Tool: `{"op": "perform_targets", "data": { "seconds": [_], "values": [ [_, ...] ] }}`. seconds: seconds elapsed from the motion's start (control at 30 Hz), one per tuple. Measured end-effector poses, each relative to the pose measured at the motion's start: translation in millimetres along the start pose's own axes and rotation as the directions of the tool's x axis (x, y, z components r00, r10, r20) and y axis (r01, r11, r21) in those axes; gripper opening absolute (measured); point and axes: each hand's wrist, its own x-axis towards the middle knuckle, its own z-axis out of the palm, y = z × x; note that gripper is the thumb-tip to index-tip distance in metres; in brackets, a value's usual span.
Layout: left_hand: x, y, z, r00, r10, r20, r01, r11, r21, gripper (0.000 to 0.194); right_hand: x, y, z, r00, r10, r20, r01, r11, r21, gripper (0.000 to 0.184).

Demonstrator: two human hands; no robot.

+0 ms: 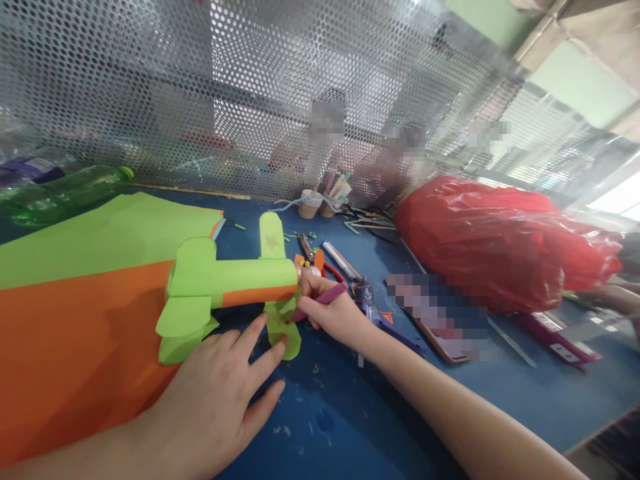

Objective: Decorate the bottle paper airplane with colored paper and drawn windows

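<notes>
A paper airplane model [255,273] lies on the blue table, its tube body covered in light green paper with an orange stripe. One green wing [271,237] with a star drawn on it points away from me; the nearer wing [286,343] comes toward me. My right hand [325,307] grips a purple pen [327,294], its tip at the nearer wing. My left hand [227,377] lies with fingers spread, fingertips at that wing's left edge, just below the body. Green tail fins [187,313] stand at the left end.
Orange paper [75,360] and green paper [100,240] cover the left side. Behind are a green bottle [70,193] and paper cups [310,204] with sticks. Pliers [307,248], a glue gun [367,297], a phone [435,320] and a red plastic bag [490,247] lie rightward. Perforated metal [260,87] borders the back.
</notes>
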Motion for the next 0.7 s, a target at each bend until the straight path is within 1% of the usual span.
{"op": "perform_targets", "data": {
  "seconds": [0.43,0.5,0.53,0.6,0.63,0.67,0.7],
  "values": [
    [0.2,-0.2,-0.2,1.0,0.0,0.005,0.0,1.0,0.001,0.038,0.0,0.7,1.6,1.0,0.011,0.01,-0.011,1.0,0.028,0.018],
    [-0.7,-0.2,0.7,1.0,0.005,0.005,-0.005,1.0,0.014,0.038,-0.8,-1.1,1.7,1.0,0.0,-0.004,0.0,0.999,0.039,0.018],
    [-1.3,-0.2,1.3,1.0,0.007,0.002,-0.007,1.0,0.023,0.039,-1.4,-3.3,1.1,0.999,-0.014,-0.032,0.015,0.999,0.047,0.019],
    [-2.3,-0.1,2.7,1.0,0.002,-0.007,-0.002,0.999,0.038,0.04,-2.7,-10.0,-2.0,0.986,-0.063,-0.156,0.076,0.994,0.082,0.022],
    [-2.7,-0.1,3.4,1.0,-0.005,-0.014,0.006,0.999,0.041,0.042,-3.2,-13.9,-4.3,0.961,-0.089,-0.262,0.123,0.985,0.117,0.024],
    [-3.0,-0.3,4.2,1.0,-0.012,-0.021,0.013,0.999,0.04,0.044,-3.4,-17.7,-6.9,0.921,-0.114,-0.374,0.187,0.968,0.168,0.027],
    [-3.2,-0.5,5.0,1.0,-0.015,-0.027,0.016,0.999,0.038,0.046,-3.3,-20.9,-9.6,0.883,-0.124,-0.453,0.239,0.949,0.206,0.028]
  ]
}}
